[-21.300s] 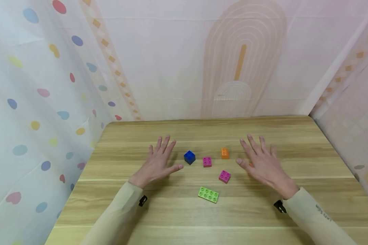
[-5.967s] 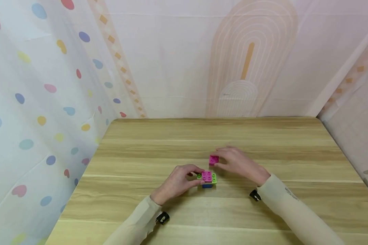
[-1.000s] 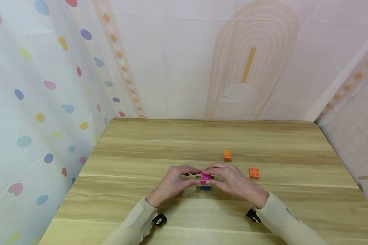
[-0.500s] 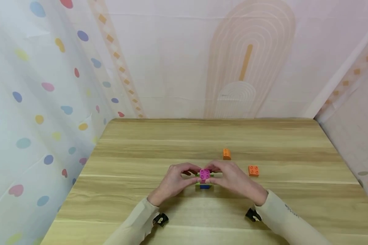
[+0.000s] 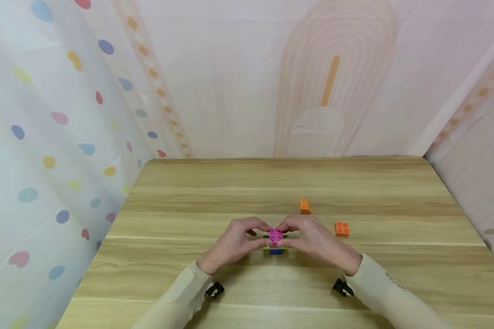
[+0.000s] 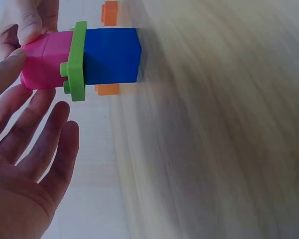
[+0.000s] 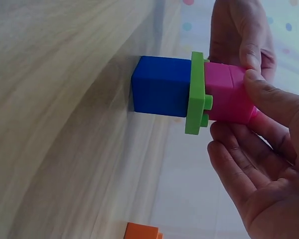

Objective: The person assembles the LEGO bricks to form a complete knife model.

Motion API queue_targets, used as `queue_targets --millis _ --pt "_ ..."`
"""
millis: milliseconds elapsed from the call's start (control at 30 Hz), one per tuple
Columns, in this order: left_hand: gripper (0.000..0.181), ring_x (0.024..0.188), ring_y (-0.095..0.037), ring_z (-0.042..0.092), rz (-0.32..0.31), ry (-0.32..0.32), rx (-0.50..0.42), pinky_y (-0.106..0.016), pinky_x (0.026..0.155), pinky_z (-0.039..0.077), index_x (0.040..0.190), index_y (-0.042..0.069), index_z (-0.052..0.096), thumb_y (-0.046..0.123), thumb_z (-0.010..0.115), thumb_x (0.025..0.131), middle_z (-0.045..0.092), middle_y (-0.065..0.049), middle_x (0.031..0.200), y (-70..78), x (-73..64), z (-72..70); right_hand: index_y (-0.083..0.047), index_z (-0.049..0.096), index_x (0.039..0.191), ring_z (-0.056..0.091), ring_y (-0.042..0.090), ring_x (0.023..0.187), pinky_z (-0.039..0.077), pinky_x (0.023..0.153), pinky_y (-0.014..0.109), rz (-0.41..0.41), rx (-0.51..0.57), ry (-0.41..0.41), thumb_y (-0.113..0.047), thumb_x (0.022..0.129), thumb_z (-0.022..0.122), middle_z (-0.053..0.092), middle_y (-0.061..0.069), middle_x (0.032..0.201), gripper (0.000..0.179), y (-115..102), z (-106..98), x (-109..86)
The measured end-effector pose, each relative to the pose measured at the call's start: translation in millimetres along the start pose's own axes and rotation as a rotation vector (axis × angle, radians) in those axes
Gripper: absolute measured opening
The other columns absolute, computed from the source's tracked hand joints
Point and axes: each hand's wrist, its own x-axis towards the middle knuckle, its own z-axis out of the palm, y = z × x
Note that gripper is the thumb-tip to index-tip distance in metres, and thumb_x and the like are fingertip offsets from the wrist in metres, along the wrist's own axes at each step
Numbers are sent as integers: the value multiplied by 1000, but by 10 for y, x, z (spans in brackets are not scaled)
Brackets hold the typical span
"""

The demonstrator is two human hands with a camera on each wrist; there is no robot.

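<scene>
A stack of toy building bricks stands at mid-table: a blue brick [image 7: 162, 85] at the bottom, a wider green plate [image 6: 77, 62] on it, then two pink bricks [image 5: 276, 235]. In both wrist views the pink bricks sit flush, with only a thin seam between them. My left hand [image 5: 235, 243] pinches the upper pink brick between thumb and fingers from the left. From the right, my right hand [image 5: 314, 242] pinches the same brick. Fingertips hide parts of its sides.
Behind the stack lies a small orange brick with a curved side [image 5: 305, 206]. A square orange brick [image 5: 341, 229] lies to the right of the right hand. The wooden table [image 5: 214, 183] ends against a patterned curtain [image 5: 230, 91].
The bricks lay loose at first. Six seconds ago my right hand held the second pink brick apart; since then it joined the stack. It looked tilted one second ago and now sits level.
</scene>
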Motion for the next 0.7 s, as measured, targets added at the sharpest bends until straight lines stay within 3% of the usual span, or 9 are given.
queue_targets --millis 167,400,700 --pt "22 104 -23 72 12 -13 25 -32 87 60 112 7 75 16 80 92 76 -6 113 3 39 27 -20 76 109 71 13 101 61 89 40 -4 -29 5 -22 91 82 74 -8 107 19 26 -23 -30" --pt "23 104 -20 71 23 -18 77 -32 88 59 115 7 74 15 79 94 76 -4 113 -9 101 9 -15 72 122 71 19 107 59 95 40 0 21 20 -25 94 79 72 -1 120 31 104 -19 -64" --pt "24 105 -19 70 -8 -9 46 -33 89 59 118 9 72 15 77 96 75 -3 115 -19 103 27 -7 69 131 68 31 114 57 97 46 1 -15 51 -25 96 76 69 8 129 40 95 -138 -101"
